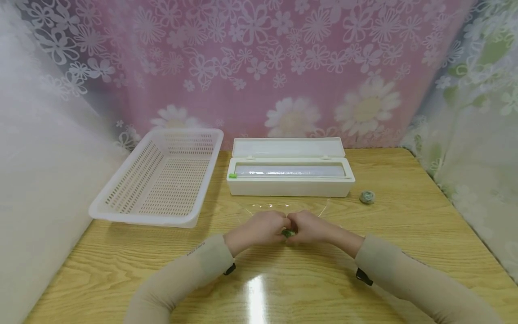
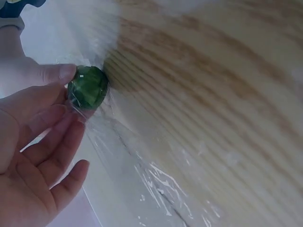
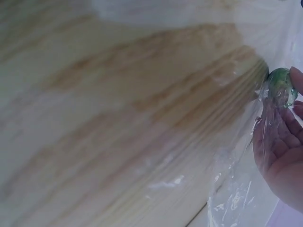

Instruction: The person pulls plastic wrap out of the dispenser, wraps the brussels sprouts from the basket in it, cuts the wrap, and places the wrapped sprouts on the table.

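Note:
In the head view my left hand [image 1: 265,227] and right hand [image 1: 309,227] meet above the table, with a small round green ball [image 1: 288,233] between their fingertips. The ball [image 2: 88,87] looks leafy and glossy, and clear plastic film [image 2: 156,184] lies over it. My left fingers [image 2: 59,137] pinch its near side in the left wrist view. In the right wrist view my right hand [image 3: 284,142] holds the ball [image 3: 281,87] through gathered film [image 3: 236,175]. Part of the ball is hidden behind fingers.
Behind the hands stands a white film dispenser box [image 1: 289,188] with its lid up and a film roll [image 1: 289,171] inside. A small wrapped ball [image 1: 367,197] sits to its right. A white slotted basket [image 1: 194,219] is at the left of the wooden table [image 1: 425,234].

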Motion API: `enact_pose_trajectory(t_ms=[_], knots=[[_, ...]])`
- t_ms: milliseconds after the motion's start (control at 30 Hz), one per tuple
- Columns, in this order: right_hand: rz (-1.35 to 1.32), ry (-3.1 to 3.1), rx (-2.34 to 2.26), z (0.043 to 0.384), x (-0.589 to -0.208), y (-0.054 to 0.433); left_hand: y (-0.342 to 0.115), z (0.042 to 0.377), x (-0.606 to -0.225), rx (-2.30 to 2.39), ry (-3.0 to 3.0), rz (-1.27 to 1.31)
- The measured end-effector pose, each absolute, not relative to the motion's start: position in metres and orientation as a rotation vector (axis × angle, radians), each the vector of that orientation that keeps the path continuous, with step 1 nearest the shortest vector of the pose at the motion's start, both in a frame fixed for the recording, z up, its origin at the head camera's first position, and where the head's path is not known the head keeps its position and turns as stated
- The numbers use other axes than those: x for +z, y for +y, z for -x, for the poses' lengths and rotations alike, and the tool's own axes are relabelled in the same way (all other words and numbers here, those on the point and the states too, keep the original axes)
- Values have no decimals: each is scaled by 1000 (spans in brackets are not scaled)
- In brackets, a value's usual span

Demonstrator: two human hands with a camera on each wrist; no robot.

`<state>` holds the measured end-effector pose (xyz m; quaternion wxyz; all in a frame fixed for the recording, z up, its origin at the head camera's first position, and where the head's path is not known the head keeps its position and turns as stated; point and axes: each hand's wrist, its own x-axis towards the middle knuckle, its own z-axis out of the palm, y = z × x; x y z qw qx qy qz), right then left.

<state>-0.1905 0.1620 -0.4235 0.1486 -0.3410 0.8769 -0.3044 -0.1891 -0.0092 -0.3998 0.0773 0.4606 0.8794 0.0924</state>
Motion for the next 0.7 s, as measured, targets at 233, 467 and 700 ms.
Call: enact_pose_trajectory(t_ms=[233, 467, 700], knots=[[962, 2433, -972, 200, -429, 172, -6, 185, -400, 244, 2640, -1595], [979, 2589, -847, 195, -421, 176, -6, 190, -404, 233, 2656, -1496], [1033, 2857, -681, 181, -410, 175, -9, 204, -411, 296, 2673, -1380]])
